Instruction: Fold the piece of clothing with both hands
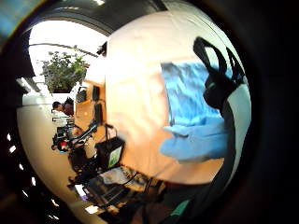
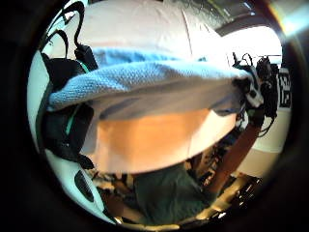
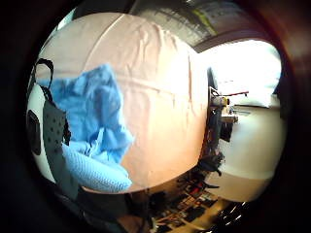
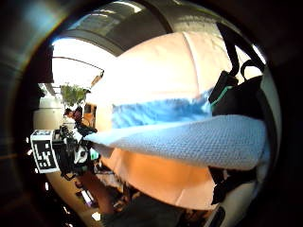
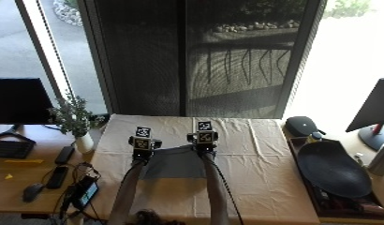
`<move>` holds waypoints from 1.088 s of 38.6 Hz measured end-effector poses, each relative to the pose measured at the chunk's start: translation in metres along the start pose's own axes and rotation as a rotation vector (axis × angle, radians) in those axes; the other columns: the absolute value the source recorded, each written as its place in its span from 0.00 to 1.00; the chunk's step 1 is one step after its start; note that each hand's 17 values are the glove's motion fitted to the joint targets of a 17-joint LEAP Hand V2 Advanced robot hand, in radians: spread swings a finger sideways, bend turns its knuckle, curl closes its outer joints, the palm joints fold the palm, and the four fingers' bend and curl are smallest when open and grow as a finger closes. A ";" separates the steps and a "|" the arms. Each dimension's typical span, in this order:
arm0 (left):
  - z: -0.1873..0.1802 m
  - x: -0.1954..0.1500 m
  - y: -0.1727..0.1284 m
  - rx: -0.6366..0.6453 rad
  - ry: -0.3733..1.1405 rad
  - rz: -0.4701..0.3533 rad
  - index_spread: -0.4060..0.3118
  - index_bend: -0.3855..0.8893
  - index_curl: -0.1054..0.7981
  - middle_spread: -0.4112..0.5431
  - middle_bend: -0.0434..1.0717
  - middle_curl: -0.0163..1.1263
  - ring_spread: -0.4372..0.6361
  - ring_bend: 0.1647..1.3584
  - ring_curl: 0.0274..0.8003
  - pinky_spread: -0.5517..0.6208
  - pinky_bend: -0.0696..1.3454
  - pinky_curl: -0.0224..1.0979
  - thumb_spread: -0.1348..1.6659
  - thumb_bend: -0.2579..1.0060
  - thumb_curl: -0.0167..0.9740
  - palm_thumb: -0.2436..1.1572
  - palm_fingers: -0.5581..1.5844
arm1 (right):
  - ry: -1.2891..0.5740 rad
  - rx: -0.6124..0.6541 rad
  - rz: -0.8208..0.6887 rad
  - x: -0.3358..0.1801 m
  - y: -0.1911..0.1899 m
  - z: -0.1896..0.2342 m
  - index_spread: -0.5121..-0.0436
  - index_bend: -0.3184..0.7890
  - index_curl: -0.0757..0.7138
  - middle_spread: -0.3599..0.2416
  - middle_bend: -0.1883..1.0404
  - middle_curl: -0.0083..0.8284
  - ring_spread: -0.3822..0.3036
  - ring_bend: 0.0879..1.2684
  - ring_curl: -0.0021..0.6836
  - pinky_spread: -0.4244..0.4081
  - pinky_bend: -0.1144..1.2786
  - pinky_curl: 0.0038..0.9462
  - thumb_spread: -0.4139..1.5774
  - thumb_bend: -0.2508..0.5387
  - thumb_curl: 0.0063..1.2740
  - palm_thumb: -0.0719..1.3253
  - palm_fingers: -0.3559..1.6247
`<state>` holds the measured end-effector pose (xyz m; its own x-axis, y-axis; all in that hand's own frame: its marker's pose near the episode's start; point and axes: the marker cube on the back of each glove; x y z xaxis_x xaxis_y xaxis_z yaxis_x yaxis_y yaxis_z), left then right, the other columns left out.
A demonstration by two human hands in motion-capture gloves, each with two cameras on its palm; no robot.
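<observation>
While our left hand (image 5: 141, 149) and right hand (image 5: 203, 142) each pinch the garment's (image 5: 173, 165) raised edge taut above the table (image 5: 267, 159), uneven lowering could skew the fold.

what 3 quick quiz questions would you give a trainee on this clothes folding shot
1. True or false: each hand holds an edge of the blue garment.
2. What covers the table under the garment?
3. Which lies nearest the potted plant? A) left hand B) right hand C) dark oval tray

Key: 1 true. 2 a cream tablecloth. 3 A.
</observation>
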<state>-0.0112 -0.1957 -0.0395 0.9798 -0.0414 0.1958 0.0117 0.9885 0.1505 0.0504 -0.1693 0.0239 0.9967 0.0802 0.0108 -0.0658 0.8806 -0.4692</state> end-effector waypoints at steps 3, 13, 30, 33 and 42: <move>0.020 0.005 -0.021 0.039 -0.027 -0.018 0.11 0.49 0.59 0.04 0.61 0.50 0.06 0.48 0.54 0.19 0.35 0.34 0.79 0.20 0.31 0.65 0.85 | 0.077 0.083 0.068 0.001 -0.015 0.005 0.42 0.44 0.57 0.18 0.63 0.62 0.22 0.69 0.73 0.06 0.55 0.43 0.86 0.39 0.24 0.65 0.88; 0.056 0.027 -0.043 -0.029 0.150 0.027 0.12 0.46 0.61 0.06 0.53 0.48 0.09 0.44 0.53 0.24 0.27 0.33 0.82 0.22 0.31 0.70 0.82 | 0.146 0.097 0.167 0.009 -0.051 0.023 0.41 0.45 0.60 0.17 0.61 0.61 0.22 0.66 0.73 0.05 0.56 0.44 0.83 0.32 0.23 0.65 0.86; 0.072 0.017 -0.004 0.169 0.149 -0.007 0.33 0.38 0.42 0.17 0.42 0.44 0.21 0.36 0.48 0.42 0.34 0.37 0.76 0.18 0.32 0.63 0.59 | -0.144 0.453 0.342 0.094 -0.017 0.053 0.39 0.39 0.42 0.23 0.36 0.51 0.35 0.40 0.55 0.38 0.61 0.42 0.81 0.22 0.24 0.55 0.44; 0.099 0.029 0.008 0.028 0.100 0.008 0.32 0.48 0.47 0.21 0.34 0.43 0.30 0.28 0.47 0.47 0.32 0.38 0.77 0.18 0.31 0.60 0.52 | -0.127 0.367 0.386 0.103 -0.021 0.090 0.41 0.37 0.42 0.34 0.34 0.50 0.50 0.31 0.53 0.51 0.62 0.44 0.80 0.15 0.21 0.41 0.33; 0.140 0.036 0.007 0.010 0.257 0.050 0.33 0.50 0.52 0.32 0.18 0.36 0.48 0.21 0.40 0.65 0.27 0.34 0.85 0.17 0.23 0.42 0.44 | -0.324 0.693 0.308 0.071 -0.031 0.094 0.44 0.34 0.35 0.43 0.45 0.53 0.60 0.37 0.50 0.69 0.54 0.36 0.80 0.32 0.20 0.33 0.37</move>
<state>-0.0038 -0.2105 0.1043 0.9977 0.0474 -0.0491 -0.0392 0.9869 0.1566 0.1190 -0.1475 0.1220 0.8732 0.4025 0.2748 -0.4539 0.8771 0.1573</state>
